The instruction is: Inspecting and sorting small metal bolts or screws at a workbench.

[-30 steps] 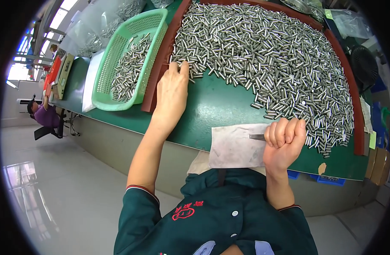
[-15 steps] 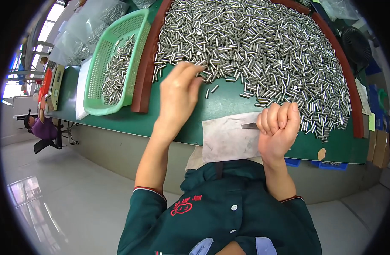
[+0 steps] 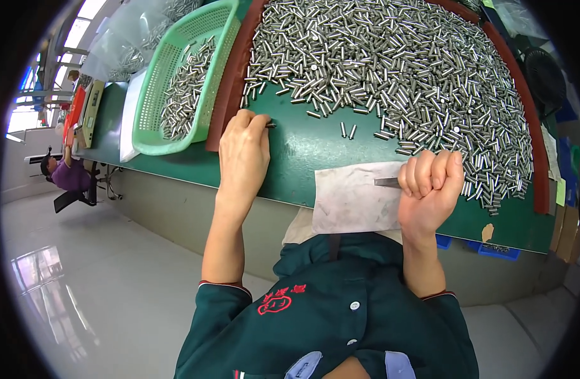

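Observation:
My left hand (image 3: 242,148) is closed near the front end of the left red-brown barrier (image 3: 230,82). A short metal pin (image 3: 271,124) sticks out from its fingertips. My right hand (image 3: 432,189) makes a fist, palm up, around a thin grey metal tool (image 3: 386,182) whose flat tip points left; the rest of it is hidden in the fingers. Under that tip lies a stained whitish cloth (image 3: 350,202), hanging over the table's front edge. A wide heap of short shiny metal pins (image 3: 391,69) spreads beyond both hands. Two loose pins (image 3: 347,131) lie apart from it.
At the left, a green perforated basket (image 3: 137,123) holds more pins. Clear plastic bags (image 3: 122,44) with parts stand behind it. Another red-brown barrier (image 3: 535,139) borders the heap at the right, near a black fan (image 3: 543,72). A person in purple (image 3: 69,174) sits far left.
My left hand has drawn back from the heap's edge, left and toward me, with a pin in its fingers. The right hand keeps its grip on the metal tool. The whole view has shifted slightly.

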`<state>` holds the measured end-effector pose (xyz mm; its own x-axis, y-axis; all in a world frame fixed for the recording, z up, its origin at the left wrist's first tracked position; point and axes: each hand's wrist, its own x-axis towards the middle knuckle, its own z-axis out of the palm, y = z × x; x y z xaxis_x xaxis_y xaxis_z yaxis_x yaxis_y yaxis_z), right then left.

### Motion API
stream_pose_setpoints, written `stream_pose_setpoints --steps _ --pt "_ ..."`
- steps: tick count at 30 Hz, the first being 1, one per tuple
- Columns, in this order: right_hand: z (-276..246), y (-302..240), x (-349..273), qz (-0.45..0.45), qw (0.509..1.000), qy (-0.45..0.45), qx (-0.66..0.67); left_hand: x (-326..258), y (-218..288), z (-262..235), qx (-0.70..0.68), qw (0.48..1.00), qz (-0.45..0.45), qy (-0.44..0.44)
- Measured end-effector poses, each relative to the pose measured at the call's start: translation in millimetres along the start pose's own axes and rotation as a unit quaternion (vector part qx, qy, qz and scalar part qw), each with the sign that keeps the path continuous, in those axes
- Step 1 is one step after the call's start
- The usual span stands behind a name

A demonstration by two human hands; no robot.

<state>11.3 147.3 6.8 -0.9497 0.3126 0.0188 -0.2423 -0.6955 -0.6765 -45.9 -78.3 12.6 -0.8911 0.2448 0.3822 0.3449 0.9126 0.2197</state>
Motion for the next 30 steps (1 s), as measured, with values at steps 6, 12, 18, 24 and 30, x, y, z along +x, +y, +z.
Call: stream_pose_setpoints --steps 6,12,18,24,30 --pt "-1 -1 0 -0.006 1.000 0.003 -0.003 8 5 0 -0.004 0.998 0.058 -0.018" --pt "-1 -1 1 -0.012 1.000 -0.001 -0.007 14 17 4 -0.279 0.950 -0.104 -0.096" --pt "-1 -1 1 -0.007 1.000 0.003 0.002 18 13 17 -0.569 0.795 -0.186 -0.096" --pt "2 -2 0 0.000 1.000 0.016 0.003 13 1 22 -0.742 0.618 -0.237 -0.111" --pt "3 -4 0 0.004 1.000 0.024 0.013 14 6 20 -0.751 0.614 -0.217 -0.109"
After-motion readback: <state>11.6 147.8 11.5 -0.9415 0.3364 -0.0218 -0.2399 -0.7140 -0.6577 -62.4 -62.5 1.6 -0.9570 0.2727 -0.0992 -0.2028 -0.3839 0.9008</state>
